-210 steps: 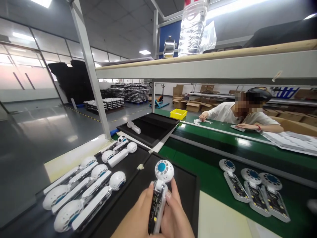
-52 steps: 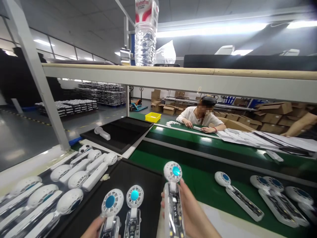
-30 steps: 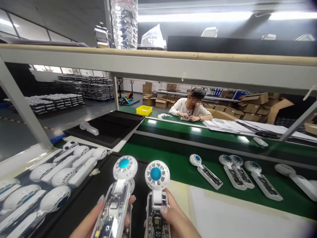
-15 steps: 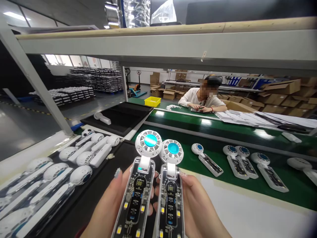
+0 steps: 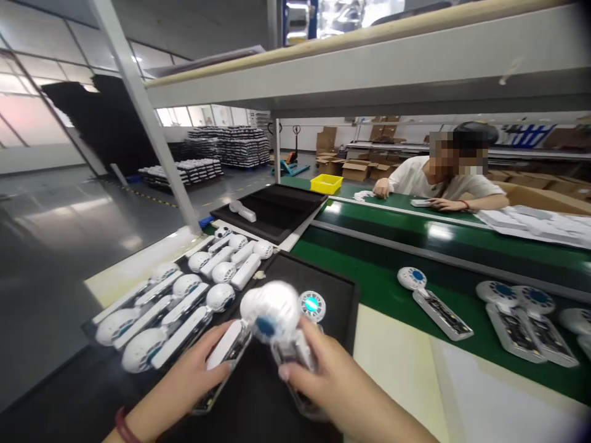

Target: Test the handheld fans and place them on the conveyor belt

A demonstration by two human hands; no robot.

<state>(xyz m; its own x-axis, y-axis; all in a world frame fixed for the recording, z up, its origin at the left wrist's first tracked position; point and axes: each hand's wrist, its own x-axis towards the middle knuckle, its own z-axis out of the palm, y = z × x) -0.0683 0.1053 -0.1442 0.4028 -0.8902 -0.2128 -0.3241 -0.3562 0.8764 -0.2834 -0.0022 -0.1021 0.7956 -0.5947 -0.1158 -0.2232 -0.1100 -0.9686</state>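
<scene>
My left hand [image 5: 203,369] is closed around a white handheld fan [image 5: 228,344], tilted on its side with part of its circuit board showing beneath. My right hand [image 5: 318,369] grips another handheld fan [image 5: 277,307], its round head blurred by motion and its clear handle partly hidden by my thumb. The two heads overlap in view. Just behind my right fingers is a round fan head with a bright blue centre [image 5: 313,305]; whether it is held or lies on the black tray [image 5: 318,271] I cannot tell.
Rows of white fans [image 5: 184,286] lie at the left of the tray. Several open-handled fans [image 5: 443,314] rest on the green belt [image 5: 369,258]. A second black tray [image 5: 277,212] holds one white piece. Across the belt, a person [image 5: 415,178] works near a yellow bin [image 5: 326,183]. A shelf [image 5: 346,80] spans overhead.
The two fans held side by side, boards facing me, are now lower, over the tray, and turned over or tilted. My view has swung left. The person's hands across the belt have moved apart.
</scene>
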